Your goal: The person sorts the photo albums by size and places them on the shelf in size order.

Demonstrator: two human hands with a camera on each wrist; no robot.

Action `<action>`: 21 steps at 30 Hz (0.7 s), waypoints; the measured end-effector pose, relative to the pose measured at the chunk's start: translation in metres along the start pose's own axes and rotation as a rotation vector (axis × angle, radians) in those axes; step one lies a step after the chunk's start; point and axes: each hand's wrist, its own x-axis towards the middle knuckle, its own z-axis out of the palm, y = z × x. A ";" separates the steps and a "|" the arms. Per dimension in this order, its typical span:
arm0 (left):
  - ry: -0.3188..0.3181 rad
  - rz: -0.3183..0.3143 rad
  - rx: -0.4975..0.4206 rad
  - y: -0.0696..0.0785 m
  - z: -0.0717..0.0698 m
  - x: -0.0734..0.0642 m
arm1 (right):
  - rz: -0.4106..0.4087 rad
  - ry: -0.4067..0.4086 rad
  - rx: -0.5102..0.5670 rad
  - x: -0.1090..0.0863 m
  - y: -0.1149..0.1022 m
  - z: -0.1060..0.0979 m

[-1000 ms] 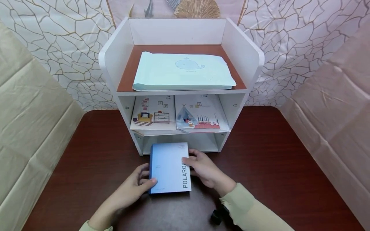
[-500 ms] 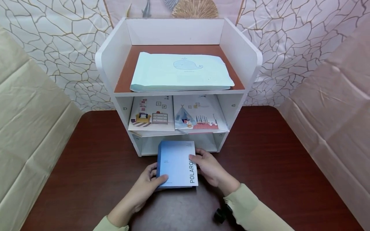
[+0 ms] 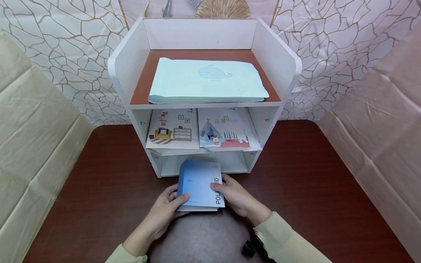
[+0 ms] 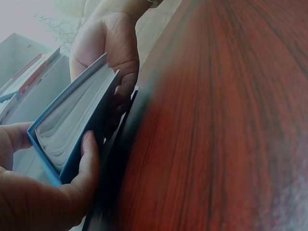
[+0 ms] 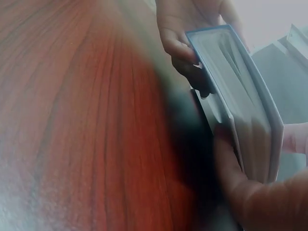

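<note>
A thick blue-and-white photo album (image 3: 197,186), lettered "POLAROID" in dark print, is held tilted in front of the shelf's lowest opening. My left hand (image 3: 161,213) grips its blue spine side, thumb on the cover. Along the opposite edge, my right hand (image 3: 240,199) pinches the album, its thumb covering part of the lettering. In the left wrist view the album's blue spine (image 4: 45,156) lies between left thumb and fingers, and its page edges (image 4: 72,115) fan slightly. The right wrist view shows pages (image 5: 240,96) between the two covers. Fingers beneath the album are mostly hidden in the head view.
A white shelf unit (image 3: 128,91) stands behind the hands. A pale whale-printed packet (image 3: 204,84) lies on top. Two illustrated booklets (image 3: 174,133) fill the middle level, other sheets beneath them. A small black object (image 3: 249,249) is by the right sleeve on the dark wooden table (image 3: 312,182).
The album has shifted right, then its near edge has risen so its bottom page edges show. Both hands keep hold; the left hand has moved right and slightly farther from me.
</note>
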 end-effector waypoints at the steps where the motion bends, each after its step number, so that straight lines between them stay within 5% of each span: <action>1: 0.011 0.003 -0.004 0.000 0.000 0.000 | 0.000 -0.016 0.003 -0.001 0.000 0.000; 14: 0.090 0.029 0.016 0.005 -0.014 0.005 | 0.105 -0.286 -0.056 -0.007 0.002 0.005; 21: 0.092 0.046 -0.013 0.007 -0.023 0.006 | 0.040 -0.221 -0.088 -0.004 0.004 0.011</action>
